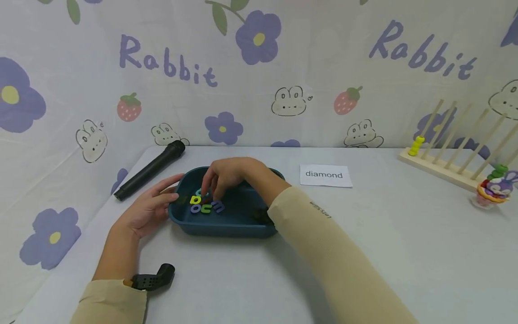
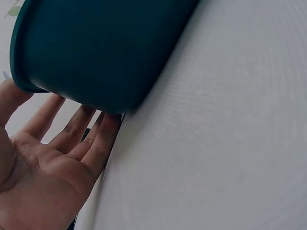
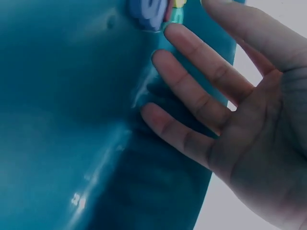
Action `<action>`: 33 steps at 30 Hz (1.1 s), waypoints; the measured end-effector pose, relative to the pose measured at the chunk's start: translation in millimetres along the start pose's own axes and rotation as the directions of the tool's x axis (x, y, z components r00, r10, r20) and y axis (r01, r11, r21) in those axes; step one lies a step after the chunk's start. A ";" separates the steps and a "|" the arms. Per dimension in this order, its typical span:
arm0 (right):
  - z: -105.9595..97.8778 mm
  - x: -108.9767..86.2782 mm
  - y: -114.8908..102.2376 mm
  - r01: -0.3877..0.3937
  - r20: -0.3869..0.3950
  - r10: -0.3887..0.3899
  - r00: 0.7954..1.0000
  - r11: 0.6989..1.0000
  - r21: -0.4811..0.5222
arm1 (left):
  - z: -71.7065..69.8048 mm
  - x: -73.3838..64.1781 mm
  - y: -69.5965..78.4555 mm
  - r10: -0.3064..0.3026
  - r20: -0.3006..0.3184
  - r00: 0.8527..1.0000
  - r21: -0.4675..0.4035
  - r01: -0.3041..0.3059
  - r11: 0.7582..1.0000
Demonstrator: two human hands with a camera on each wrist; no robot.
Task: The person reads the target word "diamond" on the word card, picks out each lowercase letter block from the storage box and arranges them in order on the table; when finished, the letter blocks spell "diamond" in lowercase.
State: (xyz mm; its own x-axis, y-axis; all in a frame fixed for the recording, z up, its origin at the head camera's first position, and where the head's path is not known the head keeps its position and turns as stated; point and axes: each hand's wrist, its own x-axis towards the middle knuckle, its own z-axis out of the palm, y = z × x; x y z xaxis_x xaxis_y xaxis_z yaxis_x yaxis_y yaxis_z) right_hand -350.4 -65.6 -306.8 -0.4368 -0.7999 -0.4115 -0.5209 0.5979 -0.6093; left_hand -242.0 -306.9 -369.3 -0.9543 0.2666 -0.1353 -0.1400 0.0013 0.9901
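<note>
A teal plastic bin [image 1: 238,230] stands on the white table, with several small letters in its left part. Among them are a yellow letter [image 1: 195,200], a purple ring-shaped o [image 1: 195,209], a green n [image 1: 206,209] and a purple m [image 1: 218,206]. My right hand [image 1: 232,172] reaches down into the bin, its fingertips right at the letters. A teal letter and a red one lie partly hidden under those fingers. At the bin's left end my left hand [image 1: 149,209] touches the outer wall with outstretched fingers, the thumb at the rim.
A white card [image 1: 325,175] printed "diamond" lies right of the bin. Behind my left hand is a black microphone [image 1: 149,170]. A wooden bead rack [image 1: 441,170] stands at the far right, beside a purple rabbit figure [image 1: 497,188]. A patterned cloth hangs behind the table.
</note>
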 end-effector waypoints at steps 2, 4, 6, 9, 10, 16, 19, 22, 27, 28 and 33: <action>1.4 3.3 -2.6 -0.011 0.009 0.011 1.000 0.999 -0.037 | -0.8 -0.4 -0.2 0.000 -0.004 1.000 0.007 0.000 1.000; 2.5 4.8 -4.4 -0.027 0.011 0.027 1.000 0.998 -0.065 | -0.6 0.1 -0.6 -0.002 -0.007 1.000 0.007 0.002 1.000; 3.5 5.3 -5.0 -0.041 0.005 0.042 0.999 0.996 -0.075 | 0.0 0.9 -0.9 -0.005 -0.010 1.000 0.005 0.005 1.000; 5.1 5.9 -6.3 -0.046 -0.003 0.046 0.999 0.995 -0.086 | 0.0 1.3 -0.9 -0.009 -0.014 1.000 -0.001 0.009 1.000; 5.8 5.9 -7.0 -0.044 -0.006 0.044 0.999 0.995 -0.093 | -0.4 1.4 -0.7 -0.009 -0.014 1.000 -0.002 0.009 1.000; 12.2 8.8 -12.5 -0.077 -0.030 0.072 0.997 0.980 -0.183 | -1.5 1.1 -1.7 0.000 -0.009 1.000 -0.002 0.000 1.000; 14.9 8.9 -14.3 -0.109 -0.034 0.104 0.994 0.971 -0.212 | -1.4 0.9 -3.3 -0.002 -0.006 1.000 -0.006 0.001 1.000; 15.8 7.8 -15.8 -0.132 -0.044 0.125 0.991 0.963 -0.234 | -1.2 1.4 -4.2 -0.004 -0.007 1.000 -0.008 0.004 1.000; 16.4 8.4 -17.0 -0.129 -0.048 0.121 0.992 0.957 -0.260 | -2.0 1.4 -4.6 0.002 -0.009 1.000 -0.011 -0.002 1.000; 16.7 8.6 -16.9 -0.129 -0.044 0.121 0.992 0.956 -0.262 | -2.1 1.3 -4.6 0.003 -0.008 1.000 -0.008 -0.003 1.000; 17.9 8.1 -16.4 -0.122 -0.036 0.117 0.993 0.953 -0.278 | -2.0 1.1 -4.3 0.005 -0.005 1.000 -0.003 -0.005 1.000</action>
State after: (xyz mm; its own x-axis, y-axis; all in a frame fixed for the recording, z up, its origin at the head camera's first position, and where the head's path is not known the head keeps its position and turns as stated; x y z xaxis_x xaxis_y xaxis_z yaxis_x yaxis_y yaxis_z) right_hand -332.3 -82.9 -312.3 -0.5208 -0.7224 -0.4549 -0.6470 0.6816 -0.3417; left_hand -242.9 -308.6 -373.8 -0.9563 0.2619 -0.1304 -0.1358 -0.0026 0.9907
